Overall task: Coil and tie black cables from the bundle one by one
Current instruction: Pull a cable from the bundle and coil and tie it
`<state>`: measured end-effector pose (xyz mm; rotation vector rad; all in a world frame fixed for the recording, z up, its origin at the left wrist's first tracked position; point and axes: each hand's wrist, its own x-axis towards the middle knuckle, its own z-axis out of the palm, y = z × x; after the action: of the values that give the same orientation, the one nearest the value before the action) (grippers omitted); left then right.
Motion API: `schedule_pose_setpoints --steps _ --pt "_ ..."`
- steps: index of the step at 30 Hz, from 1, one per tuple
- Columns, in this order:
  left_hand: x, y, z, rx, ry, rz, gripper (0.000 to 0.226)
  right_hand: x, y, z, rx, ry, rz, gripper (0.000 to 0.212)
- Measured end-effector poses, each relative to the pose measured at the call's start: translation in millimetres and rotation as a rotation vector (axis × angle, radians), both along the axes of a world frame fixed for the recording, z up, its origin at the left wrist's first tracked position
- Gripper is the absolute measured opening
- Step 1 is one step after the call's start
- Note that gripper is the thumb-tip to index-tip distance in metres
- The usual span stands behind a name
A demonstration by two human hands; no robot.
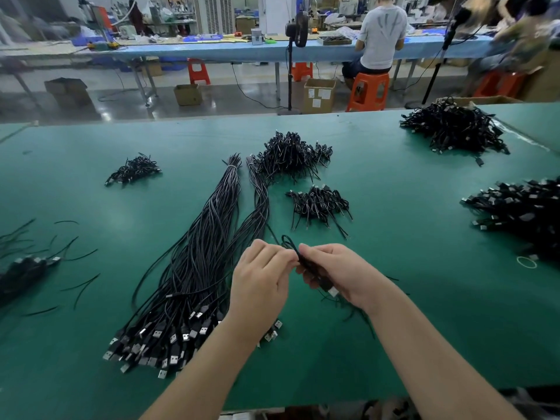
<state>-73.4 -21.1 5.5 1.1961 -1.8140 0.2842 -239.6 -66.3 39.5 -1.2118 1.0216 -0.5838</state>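
A long bundle of black USB cables lies on the green table, plugs fanned out toward me at the lower left. Just to its right, my left hand and my right hand meet above the table. Between them they hold one folded black cable. A small loop of it sticks up above the fingers, and its silver plug pokes out below my right palm. My left fingers pinch the cable at the middle. My right fingers curl round the folded lengths.
Heaps of coiled black cables lie at the centre back, centre, far right, right edge and back left. Loose ties lie left. A rubber band lies right. A person sits beyond.
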Motion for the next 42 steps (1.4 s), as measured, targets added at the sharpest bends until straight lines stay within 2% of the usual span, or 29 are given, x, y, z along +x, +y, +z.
schedule_pose_setpoints --steps 4,6,8,11,12,13,16,18,20,22,24,26,27,30,35,37,40,41,42 --pt "-4.2 4.8 0.4 0.073 0.102 0.055 0.004 5.2 1.8 -7.2 0.016 -0.122 -0.092 0.020" --pt "-10.0 10.1 2.6 0.212 0.296 0.113 0.007 8.6 4.4 -11.8 -0.002 -0.171 -0.132 0.018" --pt "-17.8 13.9 1.1 0.455 0.664 0.135 0.014 14.0 8.6 -14.9 -0.069 -0.170 -0.163 0.016" --pt "-20.1 8.1 5.1 0.955 1.551 -0.070 0.011 19.7 15.0 -20.9 -0.129 -0.177 -0.229 0.016" --pt "-18.5 6.1 6.8 1.082 1.721 -0.126 0.010 19.8 16.2 -23.4 -0.149 -0.182 -0.242 0.017" --pt "-16.0 4.4 7.2 1.156 1.774 -0.150 0.010 19.0 17.1 -25.7 -0.167 -0.196 -0.246 0.017" --pt "-12.0 3.5 8.5 1.166 1.631 -0.125 0.009 13.9 15.9 -28.2 -0.209 -0.191 -0.232 0.020" --pt "-11.6 5.1 9.9 1.033 1.374 -0.058 0.010 8.8 13.0 -24.7 -0.218 -0.159 -0.201 0.019" --pt "-12.3 5.9 11.1 0.797 0.999 0.033 0.015 5.8 9.2 -18.6 -0.153 -0.102 -0.201 0.022" --pt "-11.2 6.6 13.8 0.462 0.565 0.120 0.012 4.4 4.6 -13.8 -0.023 -0.030 -0.255 0.040" --pt "-7.9 5.3 13.1 0.137 0.211 0.095 0.006 2.0 0.2 -10.1 0.076 0.001 -0.227 0.056" --pt "-5.6 2.4 8.8 -0.019 0.014 0.030 0.010 -0.7 -0.9 -7.4 0.114 -0.011 -0.081 0.056" --pt "-5.2 1.5 7.1 -0.034 -0.015 0.018 0.010 -1.1 -0.7 -6.6 0.120 -0.038 -0.022 0.050" --pt "-6.8 1.9 6.7 0.063 0.095 0.026 0.005 0.4 0.1 -6.5 0.074 -0.062 -0.020 0.034" --pt "-17.1 9.9 10.4 0.304 0.364 0.091 0.008 3.0 3.6 -12.6 -0.088 -0.115 -0.104 0.022" --pt "-23.1 9.4 11.0 0.520 0.681 0.099 0.014 5.8 5.4 -13.8 -0.176 -0.122 -0.140 0.016" --pt "-24.4 0.6 18.7 1.001 1.460 -0.023 0.010 8.4 7.0 -16.7 -0.412 -0.011 -0.213 0.013" --pt "-21.8 -1.7 20.9 1.114 1.592 -0.065 0.007 7.6 7.2 -17.3 -0.476 0.029 -0.216 0.014" --pt "-18.1 -3.1 21.9 1.175 1.605 -0.091 0.005 6.4 7.6 -17.6 -0.502 0.050 -0.208 0.014"
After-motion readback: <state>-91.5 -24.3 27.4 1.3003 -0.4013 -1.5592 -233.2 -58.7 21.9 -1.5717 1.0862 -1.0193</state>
